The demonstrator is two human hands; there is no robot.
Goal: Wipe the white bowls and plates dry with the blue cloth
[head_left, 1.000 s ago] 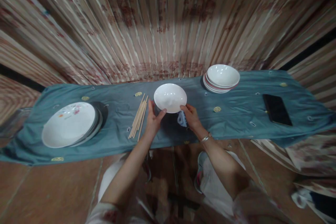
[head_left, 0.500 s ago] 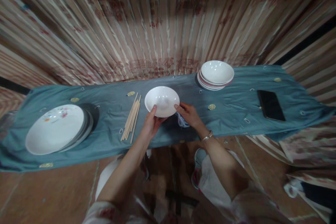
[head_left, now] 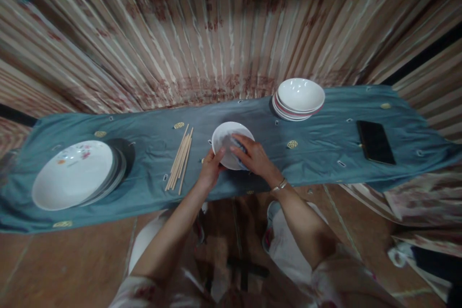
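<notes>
While the left hand [head_left: 211, 168] steadies a white bowl [head_left: 231, 129] by its near left rim, thumb over the edge and the other fingers partly hidden below, the right hand [head_left: 257, 158] reaches into it from the near right. Its fingers are bent and slightly parted around a bluish cloth [head_left: 240, 145], which lies against the bowl's inside; how tightly they close is blurred. A bracelet [head_left: 279, 185] circles the right wrist. The bowl is above the middle of a table with a teal cover [head_left: 325, 154]. Left of it lie loosely bundled chopsticks [head_left: 181, 161]; farther left stands a stack of large plates [head_left: 75, 173], the top one flower-printed. At far right of the bowl are stacked bowls [head_left: 300, 97], and beyond them, nearer the right end, a dark flat device [head_left: 376, 142].
</notes>
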